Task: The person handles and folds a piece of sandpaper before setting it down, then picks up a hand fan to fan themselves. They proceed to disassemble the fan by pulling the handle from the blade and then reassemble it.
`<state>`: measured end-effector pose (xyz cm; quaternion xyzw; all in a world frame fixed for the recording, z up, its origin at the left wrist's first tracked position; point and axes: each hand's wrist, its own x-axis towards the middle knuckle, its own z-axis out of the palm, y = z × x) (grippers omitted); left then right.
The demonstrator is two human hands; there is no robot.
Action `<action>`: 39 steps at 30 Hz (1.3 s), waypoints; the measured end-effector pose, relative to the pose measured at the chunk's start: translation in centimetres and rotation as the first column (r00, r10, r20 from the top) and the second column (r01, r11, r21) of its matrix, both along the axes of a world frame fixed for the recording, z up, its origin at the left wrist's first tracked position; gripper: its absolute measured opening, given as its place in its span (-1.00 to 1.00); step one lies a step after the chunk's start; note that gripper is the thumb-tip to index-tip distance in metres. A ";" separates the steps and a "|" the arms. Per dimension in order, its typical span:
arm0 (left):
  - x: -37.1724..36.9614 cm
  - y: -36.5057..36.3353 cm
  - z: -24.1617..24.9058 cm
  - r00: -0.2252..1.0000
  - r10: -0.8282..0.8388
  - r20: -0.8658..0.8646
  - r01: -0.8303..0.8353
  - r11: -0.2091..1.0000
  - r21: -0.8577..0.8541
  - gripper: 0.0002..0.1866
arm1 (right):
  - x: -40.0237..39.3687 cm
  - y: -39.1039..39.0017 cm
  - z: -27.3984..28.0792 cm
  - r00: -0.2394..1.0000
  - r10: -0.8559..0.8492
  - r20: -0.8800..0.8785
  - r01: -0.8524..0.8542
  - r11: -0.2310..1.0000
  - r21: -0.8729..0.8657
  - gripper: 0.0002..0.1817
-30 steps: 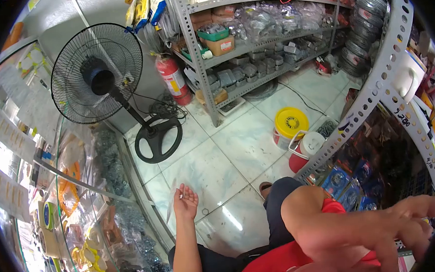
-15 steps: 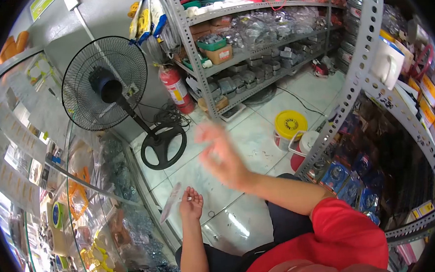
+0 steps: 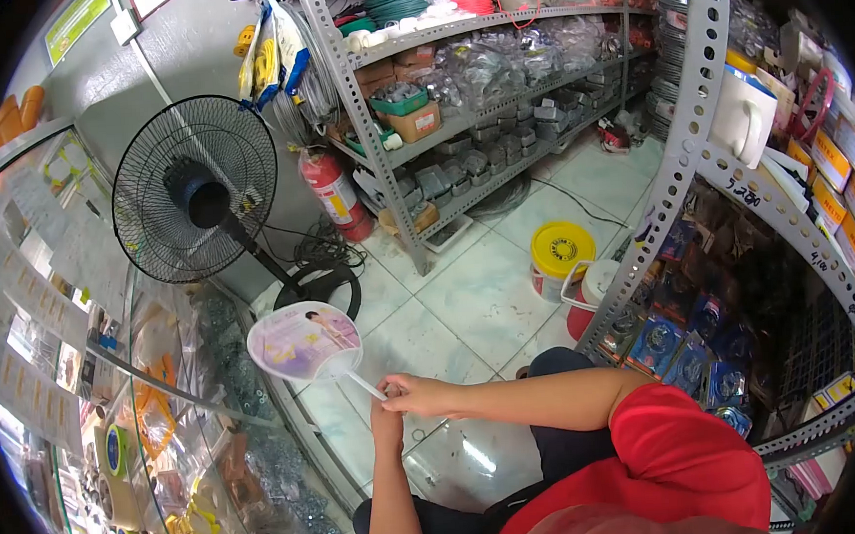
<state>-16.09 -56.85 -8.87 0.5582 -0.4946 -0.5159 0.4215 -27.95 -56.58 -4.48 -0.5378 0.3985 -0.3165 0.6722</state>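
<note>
A hand fan (image 3: 300,345) with a pink and purple printed oval face is held out over the floor, its face turned up towards me. Its white handle slants down to the right, into my hands. My left hand (image 3: 386,421) grips the lower end of the handle, its fingers partly covered. Coming in from the right, my right hand (image 3: 421,396) lies across the left one, its closed fingers at the same handle end. The two hands touch each other.
A black standing fan (image 3: 198,193) is beyond the hand fan, near a fire extinguisher (image 3: 335,192). Glass display cases line the left. A yellow-lidded bucket (image 3: 561,251) stands on the tiles. Metal shelving (image 3: 497,131) fills the back, and another rack post (image 3: 695,84) rises on the right.
My right hand, raised and blurred before, has come down to the handle beside my left hand. The hand fan has turned from edge-on to face up. The view has shifted slightly.
</note>
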 end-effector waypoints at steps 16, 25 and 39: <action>0.5 -1.3 -2.2 0.982 -0.083 -0.169 0.107 0.985 0.136 -0.54 | -0.5 0.5 0.6 0.995 0.089 -0.036 -0.084 0.989 0.123 -0.40; 0.0 -2.0 -3.6 0.786 0.165 -0.596 0.132 0.897 0.422 -0.58 | -0.7 -0.2 0.2 0.994 0.109 0.001 -0.109 0.990 0.091 -0.40; 0.9 -3.3 -3.2 0.955 -0.034 -0.294 0.074 0.989 0.128 -0.56 | -1.1 -1.1 0.9 0.998 0.044 0.052 -0.049 0.993 0.105 -0.50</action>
